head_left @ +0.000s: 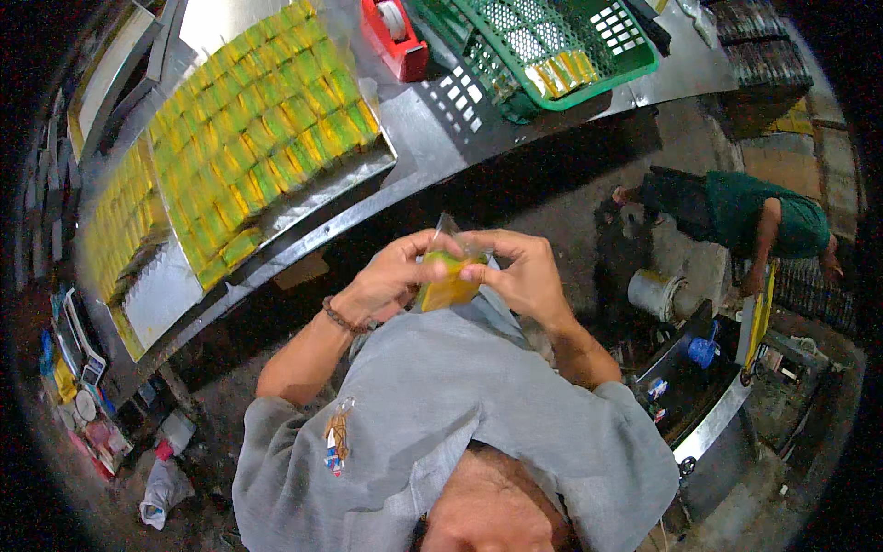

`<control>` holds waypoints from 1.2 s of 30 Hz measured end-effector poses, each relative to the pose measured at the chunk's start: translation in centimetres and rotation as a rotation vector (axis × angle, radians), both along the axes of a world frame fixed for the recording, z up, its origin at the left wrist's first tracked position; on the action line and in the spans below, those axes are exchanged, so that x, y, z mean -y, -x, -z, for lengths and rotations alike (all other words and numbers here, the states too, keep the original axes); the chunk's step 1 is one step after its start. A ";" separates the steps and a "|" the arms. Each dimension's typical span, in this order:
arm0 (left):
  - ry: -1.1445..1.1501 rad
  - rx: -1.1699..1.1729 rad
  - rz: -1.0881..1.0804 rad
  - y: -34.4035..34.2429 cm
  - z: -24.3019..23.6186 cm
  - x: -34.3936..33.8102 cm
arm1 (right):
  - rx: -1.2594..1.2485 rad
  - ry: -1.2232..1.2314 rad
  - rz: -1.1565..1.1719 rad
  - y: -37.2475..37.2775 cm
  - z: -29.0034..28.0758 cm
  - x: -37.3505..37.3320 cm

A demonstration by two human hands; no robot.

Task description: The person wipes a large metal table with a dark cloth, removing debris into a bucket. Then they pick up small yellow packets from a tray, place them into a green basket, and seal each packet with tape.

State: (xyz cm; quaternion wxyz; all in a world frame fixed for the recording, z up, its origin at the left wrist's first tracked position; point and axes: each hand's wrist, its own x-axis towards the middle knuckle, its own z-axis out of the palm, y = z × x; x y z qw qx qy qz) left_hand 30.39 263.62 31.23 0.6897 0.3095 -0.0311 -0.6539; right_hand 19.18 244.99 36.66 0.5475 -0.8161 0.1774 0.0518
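In front of my chest, a transparent plastic bag with yellow and green contents (449,291) is held between both hands. My left hand (397,274) is closed on its left side, slightly smeared by motion. Pinching the bag's upper right part are the thumb and fingers of my right hand (526,274). The film of the bag sticks up above the fingers. Beyond my hands, on the metal table, a tray (317,189) carries many yellow-green packets (262,120) in tight rows. More such packets (124,216) stand farther left.
A red tape dispenser (394,41) sits on the metal table (418,120), left of a green plastic basket (589,90) holding a few packets. The table edge runs just past my hands. At the right, another person (763,216) is near a white bucket (655,293).
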 end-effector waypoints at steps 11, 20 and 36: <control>0.015 -0.011 -0.048 -0.2 0.7 -0.7 | 0.432 0.265 -0.310 -0.9 -0.4 0.5; -0.053 1.041 -0.250 -0.7 -2.8 0.6 | 0.688 0.406 -0.331 -2.0 -0.9 1.7; -0.269 1.510 -0.484 -3.5 -6.7 15.5 | 0.759 0.319 -0.295 -6.7 -2.3 16.9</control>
